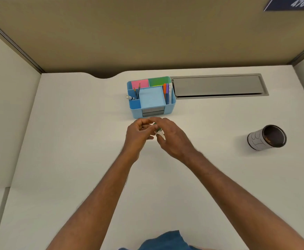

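Head view: one small white-and-green item (158, 130), blurred and mostly hidden by fingers, sits above the middle of the counter (75, 150). The left grip (138, 131) and right grip (172, 137) both pinch it. One blue desk organizer (136, 112) stands just behind, and one cup (255, 141) near the right edge.

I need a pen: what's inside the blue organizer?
At the back, pink notes and green notes; brushes left, orange and purple pens right, a blue pad in the middle. The front drawers hide their contents.
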A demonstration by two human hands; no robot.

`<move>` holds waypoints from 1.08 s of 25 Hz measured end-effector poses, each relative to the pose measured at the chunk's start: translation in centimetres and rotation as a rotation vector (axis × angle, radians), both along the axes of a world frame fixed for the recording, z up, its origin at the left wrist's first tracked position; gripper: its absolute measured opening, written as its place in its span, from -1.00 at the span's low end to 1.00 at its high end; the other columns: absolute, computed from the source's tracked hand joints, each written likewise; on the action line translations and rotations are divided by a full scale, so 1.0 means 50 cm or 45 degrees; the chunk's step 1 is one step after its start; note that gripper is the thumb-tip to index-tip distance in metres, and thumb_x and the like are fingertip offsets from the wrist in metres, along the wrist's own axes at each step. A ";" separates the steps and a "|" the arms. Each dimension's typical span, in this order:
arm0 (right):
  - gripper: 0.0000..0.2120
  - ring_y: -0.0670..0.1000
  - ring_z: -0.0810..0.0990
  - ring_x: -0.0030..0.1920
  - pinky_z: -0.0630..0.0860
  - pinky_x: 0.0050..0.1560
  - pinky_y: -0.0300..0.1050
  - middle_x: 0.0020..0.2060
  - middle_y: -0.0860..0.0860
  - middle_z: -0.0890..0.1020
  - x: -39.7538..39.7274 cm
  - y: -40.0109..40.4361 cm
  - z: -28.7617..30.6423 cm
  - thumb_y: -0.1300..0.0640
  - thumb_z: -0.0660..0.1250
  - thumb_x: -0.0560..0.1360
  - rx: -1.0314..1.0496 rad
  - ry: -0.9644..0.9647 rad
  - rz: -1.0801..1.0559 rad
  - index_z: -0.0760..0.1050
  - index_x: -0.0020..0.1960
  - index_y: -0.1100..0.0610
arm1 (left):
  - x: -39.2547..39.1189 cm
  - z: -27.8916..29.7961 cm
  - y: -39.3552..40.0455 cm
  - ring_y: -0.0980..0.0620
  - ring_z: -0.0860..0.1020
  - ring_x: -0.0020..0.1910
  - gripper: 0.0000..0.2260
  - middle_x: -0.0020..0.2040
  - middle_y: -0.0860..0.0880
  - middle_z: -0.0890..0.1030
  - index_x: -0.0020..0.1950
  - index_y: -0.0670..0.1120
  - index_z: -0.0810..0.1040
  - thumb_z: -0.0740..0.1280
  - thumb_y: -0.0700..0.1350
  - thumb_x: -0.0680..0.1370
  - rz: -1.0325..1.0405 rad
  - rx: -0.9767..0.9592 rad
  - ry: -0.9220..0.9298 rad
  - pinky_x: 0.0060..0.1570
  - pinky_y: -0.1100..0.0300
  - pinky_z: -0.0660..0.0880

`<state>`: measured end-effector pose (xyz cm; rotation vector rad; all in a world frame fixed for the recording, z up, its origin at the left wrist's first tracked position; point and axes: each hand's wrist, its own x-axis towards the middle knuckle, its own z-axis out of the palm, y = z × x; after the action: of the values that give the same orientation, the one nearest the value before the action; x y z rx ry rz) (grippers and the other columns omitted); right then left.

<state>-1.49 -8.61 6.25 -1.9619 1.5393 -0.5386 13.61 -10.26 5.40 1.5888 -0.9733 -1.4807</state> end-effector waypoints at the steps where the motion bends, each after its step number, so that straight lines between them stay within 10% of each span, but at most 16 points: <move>1: -0.46 0.02 0.55 0.27 0.61 0.22 -0.06 0.33 0.01 0.56 0.009 -0.024 0.000 0.24 0.42 0.56 0.010 -0.051 -0.029 0.37 0.46 -0.05 | 0.010 -0.002 -0.019 0.04 0.73 -0.10 -0.80 -0.01 0.02 0.74 0.11 0.03 0.64 0.49 0.05 0.53 0.070 -0.005 0.004 -0.20 0.29 0.63; 11: -0.61 -0.12 0.53 0.20 0.56 0.14 -0.36 0.33 0.07 0.56 0.092 -0.241 -0.018 0.29 0.42 0.56 -0.003 -0.482 -0.311 0.52 0.37 0.10 | 0.067 -0.089 -0.188 0.13 0.61 -0.10 -0.76 0.14 -0.05 0.64 0.25 -0.05 0.56 0.43 -0.07 0.60 0.510 0.088 -0.257 -0.12 0.20 0.60; 15: -0.66 0.00 0.55 0.28 0.50 0.29 -0.20 0.29 0.09 0.58 0.122 -0.268 -0.057 0.28 0.42 0.56 -0.049 -0.258 -0.159 0.56 0.32 0.11 | 0.066 -0.114 -0.207 -0.09 0.63 0.16 -0.72 0.23 -0.12 0.65 0.31 -0.08 0.57 0.43 -0.14 0.60 0.486 0.103 -0.257 0.24 -0.06 0.62; 27: -0.81 0.08 0.52 0.12 0.59 0.03 0.07 0.05 0.05 0.69 0.142 -0.278 -0.087 0.09 0.38 0.58 -0.039 0.283 0.058 0.56 0.18 0.08 | 0.080 -0.137 -0.209 -0.07 0.65 0.18 -0.72 0.23 -0.10 0.67 0.33 -0.12 0.63 0.40 -0.17 0.62 0.534 0.067 -0.083 0.24 -0.08 0.63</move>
<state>5.62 -22.52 1.91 -2.1338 1.6220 -0.3362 17.62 -20.72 -1.43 1.7592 -0.5899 -1.1765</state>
